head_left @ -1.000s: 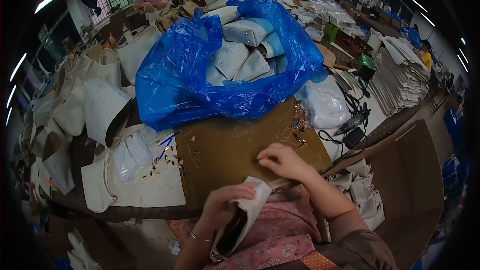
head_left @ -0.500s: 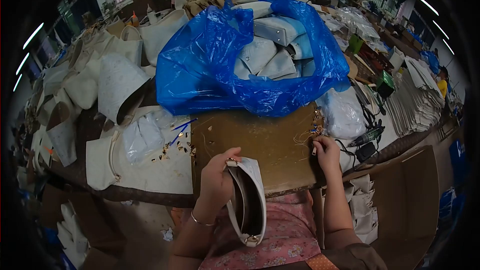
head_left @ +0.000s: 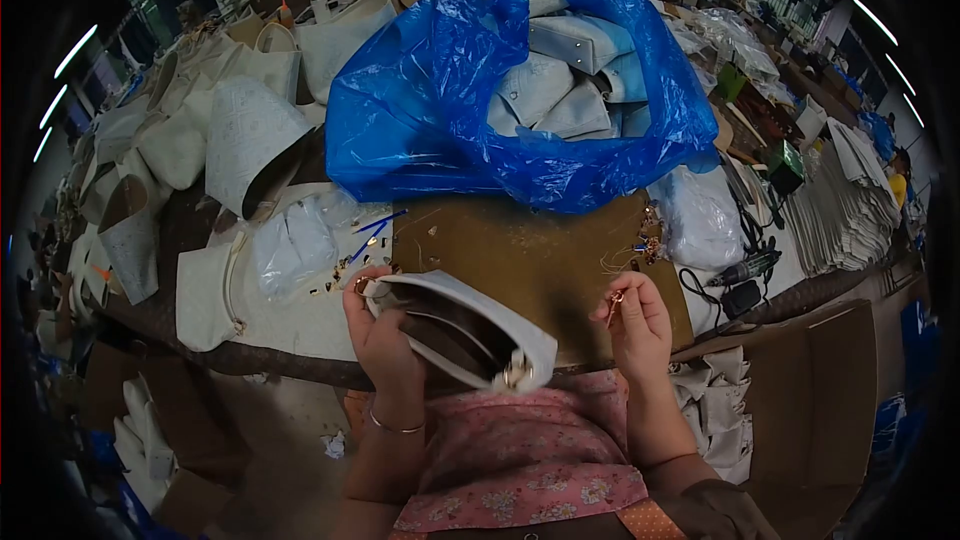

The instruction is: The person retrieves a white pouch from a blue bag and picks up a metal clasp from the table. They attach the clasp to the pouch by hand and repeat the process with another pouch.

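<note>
My left hand grips one end of a small white handbag, which is tilted with its open top facing me. Gold-coloured rings show at both ends of the bag. To the right, my right hand pinches a small gold-coloured metal piece between thumb and fingers, apart from the bag. Both hands are over the near edge of a brown work board.
A blue plastic bag full of white bags stands behind the board. Small metal parts and a power tool lie right. Plastic-wrapped pieces lie left. Stacked white pieces stand far right.
The handbag has swung from hanging upright to slanting across the board's near edge, and my left hand has moved left. My right hand has come away from the metal parts with a gold-coloured piece.
</note>
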Demonstrator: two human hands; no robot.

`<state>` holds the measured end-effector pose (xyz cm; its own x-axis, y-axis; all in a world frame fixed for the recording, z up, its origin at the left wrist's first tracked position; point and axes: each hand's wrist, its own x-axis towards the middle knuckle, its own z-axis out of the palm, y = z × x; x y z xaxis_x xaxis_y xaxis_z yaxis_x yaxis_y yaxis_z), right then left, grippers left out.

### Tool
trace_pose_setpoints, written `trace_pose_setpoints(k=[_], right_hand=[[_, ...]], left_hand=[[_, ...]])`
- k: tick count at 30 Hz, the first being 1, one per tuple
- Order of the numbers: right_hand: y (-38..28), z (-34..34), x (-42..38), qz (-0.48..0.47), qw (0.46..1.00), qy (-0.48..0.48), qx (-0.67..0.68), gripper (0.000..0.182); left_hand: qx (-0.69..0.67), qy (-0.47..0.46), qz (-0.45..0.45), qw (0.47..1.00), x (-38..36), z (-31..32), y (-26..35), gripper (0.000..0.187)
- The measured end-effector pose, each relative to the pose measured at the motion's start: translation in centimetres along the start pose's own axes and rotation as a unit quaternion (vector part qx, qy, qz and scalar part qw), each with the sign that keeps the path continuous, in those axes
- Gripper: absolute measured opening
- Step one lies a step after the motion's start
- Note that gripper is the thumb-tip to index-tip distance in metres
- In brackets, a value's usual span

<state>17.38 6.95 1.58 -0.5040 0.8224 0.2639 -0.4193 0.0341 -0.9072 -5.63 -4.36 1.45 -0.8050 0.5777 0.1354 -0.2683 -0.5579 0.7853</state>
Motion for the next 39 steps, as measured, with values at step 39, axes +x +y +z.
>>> trace_pose_setpoints(k=[39], right_hand=[[0.3,2.8,0.1,0.101,0.979,-0.138,-0.115,0.034]], left_hand=[[0.314,-0.413,-0.14,0.843,-1.1,1.7,1.0,0.021]])
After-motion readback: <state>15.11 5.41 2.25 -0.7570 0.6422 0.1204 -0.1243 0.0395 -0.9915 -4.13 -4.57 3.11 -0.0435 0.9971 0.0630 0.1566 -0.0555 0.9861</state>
